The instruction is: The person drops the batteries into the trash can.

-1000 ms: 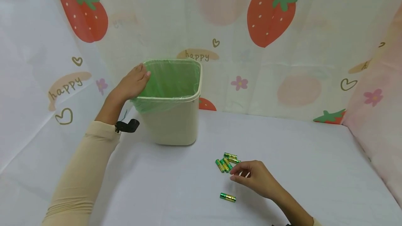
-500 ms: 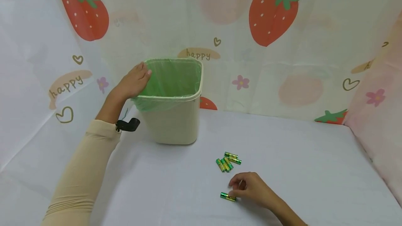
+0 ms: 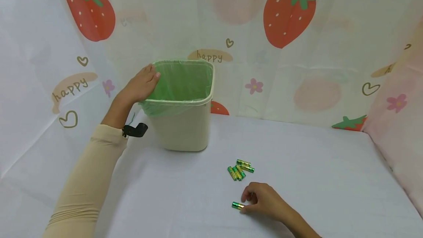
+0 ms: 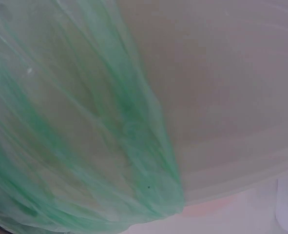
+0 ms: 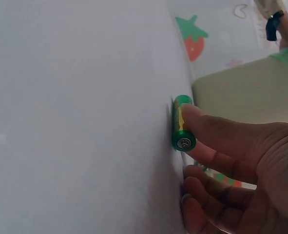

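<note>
In the head view, my left hand grips the left rim of a cream trash bin lined with a green plastic bag; some of its fingers are hidden. The left wrist view has the bag's folded-over edge against the bin's outer wall. Near the front, my right hand pinches a green and gold battery lying on the white cloth. Up close in the right wrist view, the thumb lies across that battery, whose metal end faces the camera.
Just beyond my right hand lies a small pile of several similar batteries. The bin stands left of them, close to a backdrop printed with strawberries. White cloth covers the table.
My right hand has come down from beside the pile to the single battery in front, and its thumb and finger have closed on it. My left hand stays at the bin's rim.
</note>
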Action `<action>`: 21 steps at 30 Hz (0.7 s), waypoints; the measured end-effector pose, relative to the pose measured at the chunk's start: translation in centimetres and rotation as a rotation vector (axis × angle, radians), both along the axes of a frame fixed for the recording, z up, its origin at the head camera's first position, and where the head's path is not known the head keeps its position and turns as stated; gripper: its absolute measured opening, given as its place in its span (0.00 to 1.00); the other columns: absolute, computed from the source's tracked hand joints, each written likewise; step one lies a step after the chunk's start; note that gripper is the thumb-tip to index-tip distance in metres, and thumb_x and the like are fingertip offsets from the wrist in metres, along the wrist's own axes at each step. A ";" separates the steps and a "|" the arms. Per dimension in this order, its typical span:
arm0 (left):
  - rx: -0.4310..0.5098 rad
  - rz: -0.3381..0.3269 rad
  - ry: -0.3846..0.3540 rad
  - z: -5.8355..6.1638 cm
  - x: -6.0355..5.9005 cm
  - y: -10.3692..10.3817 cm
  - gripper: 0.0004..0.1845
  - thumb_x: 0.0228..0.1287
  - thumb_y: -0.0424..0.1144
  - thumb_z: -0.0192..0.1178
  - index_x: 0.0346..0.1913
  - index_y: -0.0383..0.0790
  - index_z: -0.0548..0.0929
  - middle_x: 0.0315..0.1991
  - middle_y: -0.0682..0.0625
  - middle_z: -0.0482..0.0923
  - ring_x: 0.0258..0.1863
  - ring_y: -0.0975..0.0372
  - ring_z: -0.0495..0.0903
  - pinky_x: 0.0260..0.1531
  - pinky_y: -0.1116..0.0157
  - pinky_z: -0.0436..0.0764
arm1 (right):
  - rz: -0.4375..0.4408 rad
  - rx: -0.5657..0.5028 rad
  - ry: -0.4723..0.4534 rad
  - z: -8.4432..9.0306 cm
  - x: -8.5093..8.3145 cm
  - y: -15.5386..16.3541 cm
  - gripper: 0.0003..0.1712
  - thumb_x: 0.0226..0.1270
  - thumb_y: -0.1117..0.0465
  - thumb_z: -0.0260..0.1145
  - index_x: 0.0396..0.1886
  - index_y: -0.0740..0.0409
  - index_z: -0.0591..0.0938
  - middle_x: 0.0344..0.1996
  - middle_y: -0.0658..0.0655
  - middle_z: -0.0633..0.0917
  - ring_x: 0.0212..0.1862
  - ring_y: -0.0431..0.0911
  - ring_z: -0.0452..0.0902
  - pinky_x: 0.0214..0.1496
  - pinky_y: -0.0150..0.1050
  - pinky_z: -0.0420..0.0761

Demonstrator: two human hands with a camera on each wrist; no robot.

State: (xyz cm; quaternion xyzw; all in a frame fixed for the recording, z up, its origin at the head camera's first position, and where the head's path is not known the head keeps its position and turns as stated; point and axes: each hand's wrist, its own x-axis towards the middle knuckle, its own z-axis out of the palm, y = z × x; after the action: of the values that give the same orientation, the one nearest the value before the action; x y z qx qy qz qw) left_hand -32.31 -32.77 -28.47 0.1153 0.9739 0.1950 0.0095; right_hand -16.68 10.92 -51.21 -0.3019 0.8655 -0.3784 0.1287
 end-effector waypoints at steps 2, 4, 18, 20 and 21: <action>-0.002 -0.001 -0.001 0.1 0.1 0.0 0.36 0.85 0.49 0.25 0.76 0.20 0.37 0.79 0.29 0.29 0.79 0.41 0.29 0.77 0.47 0.36 | -0.001 0.002 0.003 0.0 0.0 0.0 0.13 0.51 0.53 0.84 0.30 0.46 0.85 0.28 0.41 0.82 0.29 0.34 0.74 0.31 0.30 0.77; -0.003 0.000 0.001 0.1 0.1 0.0 0.36 0.85 0.49 0.25 0.76 0.19 0.38 0.79 0.28 0.29 0.79 0.41 0.30 0.77 0.47 0.36 | 0.003 0.003 0.009 0.0 0.1 0.0 0.13 0.51 0.54 0.84 0.29 0.45 0.85 0.28 0.41 0.82 0.28 0.34 0.74 0.31 0.30 0.76; 0.001 0.004 0.000 0.1 0.2 0.1 0.35 0.85 0.49 0.26 0.76 0.20 0.38 0.79 0.29 0.30 0.80 0.41 0.30 0.77 0.47 0.36 | 0.019 0.041 0.022 -0.1 -0.1 0.4 0.11 0.55 0.54 0.81 0.27 0.43 0.83 0.26 0.40 0.79 0.28 0.33 0.72 0.30 0.30 0.75; 0.001 0.004 0.003 0.1 0.2 0.2 0.35 0.85 0.48 0.26 0.76 0.20 0.38 0.79 0.28 0.30 0.80 0.41 0.30 0.77 0.47 0.36 | 0.015 0.033 0.009 0.0 -0.2 0.4 0.11 0.56 0.54 0.80 0.28 0.43 0.83 0.26 0.40 0.79 0.29 0.34 0.72 0.30 0.30 0.74; 0.002 0.005 0.004 0.1 0.2 0.2 0.35 0.85 0.48 0.26 0.76 0.20 0.38 0.79 0.28 0.30 0.80 0.41 0.31 0.77 0.47 0.36 | 0.014 0.025 -0.006 0.0 -0.2 0.4 0.10 0.57 0.54 0.80 0.28 0.43 0.83 0.25 0.40 0.79 0.29 0.34 0.72 0.30 0.30 0.75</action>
State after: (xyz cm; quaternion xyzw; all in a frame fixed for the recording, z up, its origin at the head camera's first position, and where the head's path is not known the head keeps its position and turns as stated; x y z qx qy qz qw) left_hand -32.09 -32.55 -28.34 0.1131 0.9740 0.1959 0.0070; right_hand -16.86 11.33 -51.21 -0.3051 0.8677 -0.3676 0.1376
